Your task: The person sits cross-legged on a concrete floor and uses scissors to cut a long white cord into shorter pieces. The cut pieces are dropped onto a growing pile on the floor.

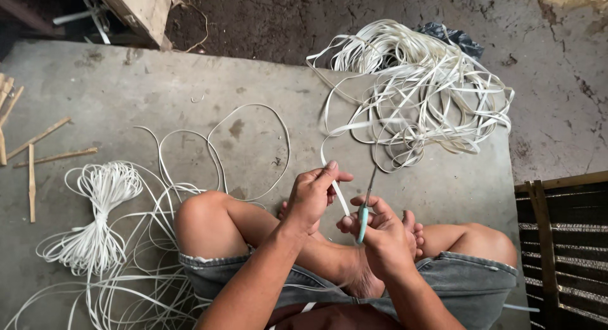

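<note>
left hand [311, 194] pinches a flat white plastic strip [334, 189] between thumb and fingers, closed tight on it. the strip runs up from the hand to a loose tangled pile of the same strip [421, 92] on the concrete floor [190, 83]. right hand [380, 232] is curled around scissors [364, 213] with a teal handle, thin metal blades pointing up beside the strip; can't tell if the blades touch it. person sits cross-legged in grey denim shorts [468, 276]. tied bundle of white strip [101, 206] lies to the left, with rough wooden sticks [44, 146] beyond it.
</note>
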